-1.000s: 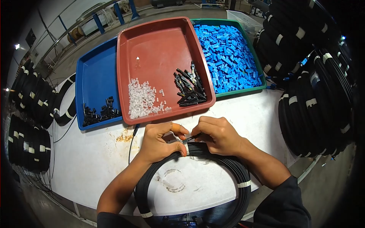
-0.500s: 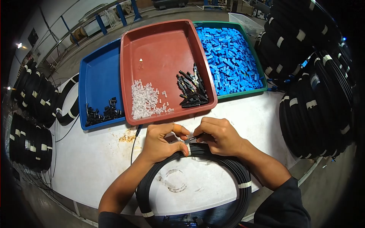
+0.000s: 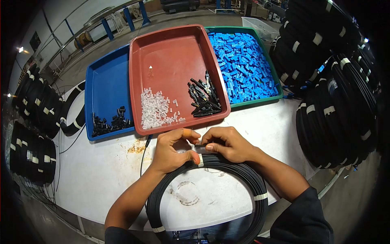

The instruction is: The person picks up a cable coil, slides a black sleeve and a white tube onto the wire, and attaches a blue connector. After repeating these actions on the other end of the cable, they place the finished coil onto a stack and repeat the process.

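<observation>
A large black cable coil bound with white tape rests at the near part of the white table. My left hand is at the coil's far edge, its thumb on the coil beside a piece of white tape and its fingers curled above. Close on its right, my right hand has its fingers bent together. Between the fingertips of both hands a small dark piece shows in part; the fingers cover most of it.
Beyond the hands, a red tray holds white pieces and black connectors. A blue tray with black pieces is at its left, a green tray of blue pieces at its right. Cable coils are stacked on both sides.
My right hand's fingers have shifted and curled differently, and the dark piece between the hands is more hidden. The view has tilted slightly. My left hand has barely moved.
</observation>
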Tool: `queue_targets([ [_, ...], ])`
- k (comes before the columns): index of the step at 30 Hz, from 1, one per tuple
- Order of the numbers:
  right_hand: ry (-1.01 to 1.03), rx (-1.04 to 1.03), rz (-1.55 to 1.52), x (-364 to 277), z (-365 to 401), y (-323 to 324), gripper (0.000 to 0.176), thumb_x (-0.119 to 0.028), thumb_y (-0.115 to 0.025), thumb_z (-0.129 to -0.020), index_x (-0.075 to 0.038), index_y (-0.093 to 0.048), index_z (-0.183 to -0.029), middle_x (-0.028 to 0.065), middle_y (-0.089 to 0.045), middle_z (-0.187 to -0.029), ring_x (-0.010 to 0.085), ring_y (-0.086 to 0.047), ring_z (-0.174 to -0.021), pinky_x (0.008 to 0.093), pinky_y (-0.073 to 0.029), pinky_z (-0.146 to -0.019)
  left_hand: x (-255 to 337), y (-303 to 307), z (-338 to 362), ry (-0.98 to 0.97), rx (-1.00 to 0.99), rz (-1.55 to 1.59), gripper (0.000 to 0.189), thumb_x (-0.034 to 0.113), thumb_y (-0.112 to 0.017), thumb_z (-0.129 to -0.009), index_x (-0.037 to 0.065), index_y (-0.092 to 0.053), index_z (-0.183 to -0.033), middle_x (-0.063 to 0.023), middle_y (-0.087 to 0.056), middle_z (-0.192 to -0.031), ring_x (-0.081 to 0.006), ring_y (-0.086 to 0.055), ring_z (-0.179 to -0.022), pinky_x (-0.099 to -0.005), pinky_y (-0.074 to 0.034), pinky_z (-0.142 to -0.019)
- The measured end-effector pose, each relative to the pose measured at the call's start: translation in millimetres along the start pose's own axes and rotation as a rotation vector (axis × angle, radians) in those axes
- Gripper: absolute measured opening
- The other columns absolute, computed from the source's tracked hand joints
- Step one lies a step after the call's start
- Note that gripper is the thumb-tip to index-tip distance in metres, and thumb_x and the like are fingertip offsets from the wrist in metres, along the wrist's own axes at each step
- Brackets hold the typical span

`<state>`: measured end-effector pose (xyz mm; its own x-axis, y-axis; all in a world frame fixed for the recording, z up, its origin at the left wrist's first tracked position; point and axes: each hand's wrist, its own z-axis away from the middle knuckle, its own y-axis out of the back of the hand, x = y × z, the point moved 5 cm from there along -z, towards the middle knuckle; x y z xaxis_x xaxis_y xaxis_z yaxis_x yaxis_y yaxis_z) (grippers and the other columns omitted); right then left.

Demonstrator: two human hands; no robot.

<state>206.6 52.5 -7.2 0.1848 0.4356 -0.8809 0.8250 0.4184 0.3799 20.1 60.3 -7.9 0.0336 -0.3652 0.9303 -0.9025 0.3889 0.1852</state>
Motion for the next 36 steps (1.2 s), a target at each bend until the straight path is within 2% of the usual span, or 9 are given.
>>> queue_targets([
  [3,-0.071,0.023,-0.111,4.0,0.1,-0.2,0.012,-0.007,-0.067,-0.094,0.0,-0.065,-0.103,0.0096,-0.069,-0.086,0.0159,-0.061,-0.076,0.0322,-0.049,-0.071,4.7,1.9,-1.0,-0.017,0.047,-0.052,0.071,0.06,-0.077,-0.079,-0.001,-0.068,-0.112,-0.0066,-0.069,-0.104,-0.0129,-0.064,-0.09,-0.0285,-0.053,-0.081],
  [7,-0.132,0.02,-0.091,8.2,0.3,-1.0,0.013,-0.009,-0.067,-0.096,0.0,-0.065,-0.105,0.0078,-0.068,-0.084,0.0131,-0.059,-0.076,0.0307,-0.049,-0.071,4.8,5.6,-1.6,-0.114,0.087,-0.106,0.064,0.058,-0.049,-0.102,-0.002,-0.069,-0.109,-0.0096,-0.071,-0.099,-0.016,-0.066,-0.082,-0.0296,-0.052,-0.073],
  [10,-0.161,0.003,-0.063,8.0,-0.1,0.4,0.013,-0.01,-0.067,-0.095,-0.002,-0.064,-0.104,0.0103,-0.069,-0.083,0.0157,-0.064,-0.077,0.0328,-0.051,-0.072,4.4,6.8,0.0,-0.03,0.051,-0.092,0.079,0.07,-0.046,-0.097,-0.004,-0.067,-0.113,-0.0095,-0.067,-0.106,-0.0154,-0.063,-0.089,-0.0293,-0.053,-0.08],
  [12,-0.155,-0.013,-0.06,7.1,0.0,0.9,0.013,-0.011,-0.066,-0.095,-0.002,-0.064,-0.105,0.0107,-0.07,-0.083,0.0166,-0.065,-0.077,0.0329,-0.051,-0.073,11.7,5.9,-0.6,-0.141,0.099,-0.149,0.058,0.052,-0.049,-0.104,-0.002,-0.069,-0.109,-0.0118,-0.071,-0.099,-0.0182,-0.067,-0.081,-0.0304,-0.052,-0.073],
  [17,-0.088,0.001,-0.011,7.3,-1.8,0.7,0.017,-0.012,-0.066,-0.094,-0.003,-0.066,-0.108,0.0137,-0.071,-0.091,0.0254,-0.07,-0.082,0.0363,-0.054,-0.078,49.9,-10.9,-11.8,-0.441,-0.007,-0.493,0.052,0.05,-0.058,-0.1,-0.001,-0.07,-0.105,-0.0164,-0.071,-0.101,-0.032,-0.07,-0.088,-0.0385,-0.054,-0.078],
  [21,0.025,0.05,0.056,7.9,2.0,-0.1,0.022,-0.009,-0.065,-0.09,-0.002,-0.065,-0.111,0.0202,-0.07,-0.093,0.039,-0.069,-0.085,0.0435,-0.055,-0.079,84.4,-45.1,-50.9,-0.644,-0.286,-0.622,0.046,0.047,-0.068,-0.091,0.003,-0.072,-0.103,-0.0111,-0.071,-0.102,-0.028,-0.068,-0.085,-0.0362,-0.052,-0.075],
  [28,-0.141,-0.033,-0.158,25.8,2.2,0.1,0.029,-0.018,-0.059,-0.096,0.0,-0.068,-0.117,0.0209,-0.07,-0.109,0.0349,-0.065,-0.107,0.0443,-0.049,-0.096,64.2,-96.5,-134.8,-0.813,-0.651,-0.985,0.026,0.019,-0.074,-0.081,0.009,-0.066,-0.104,-0.0035,-0.067,-0.105,-0.0197,-0.065,-0.088,-0.0339,-0.05,-0.083],
  [33,-0.214,-0.037,-0.304,16.6,-1.4,12.1,0.018,-0.015,-0.066,-0.095,-0.002,-0.063,-0.108,0.0125,-0.067,-0.085,0.0229,-0.061,-0.072,0.0376,-0.049,-0.07,46.1,-109.1,-171.9,-0.789,-0.673,-1.022,0.027,0.012,-0.07,-0.077,0.008,-0.065,-0.104,-0.004,-0.066,-0.103,-0.0202,-0.065,-0.09,-0.0351,-0.05,-0.086],
  [36,-0.191,-0.05,-0.342,16.0,-1.1,11.9,0.018,-0.016,-0.065,-0.096,-0.003,-0.062,-0.108,0.012,-0.069,-0.085,0.0238,-0.064,-0.073,0.0368,-0.051,-0.071,35.2,-115.3,-189.3,-0.808,-0.615,-0.978,0.022,0.01,-0.066,-0.079,0.008,-0.066,-0.101,-0.0049,-0.064,-0.098,-0.0213,-0.064,-0.088,-0.0359,-0.049,-0.085],
])
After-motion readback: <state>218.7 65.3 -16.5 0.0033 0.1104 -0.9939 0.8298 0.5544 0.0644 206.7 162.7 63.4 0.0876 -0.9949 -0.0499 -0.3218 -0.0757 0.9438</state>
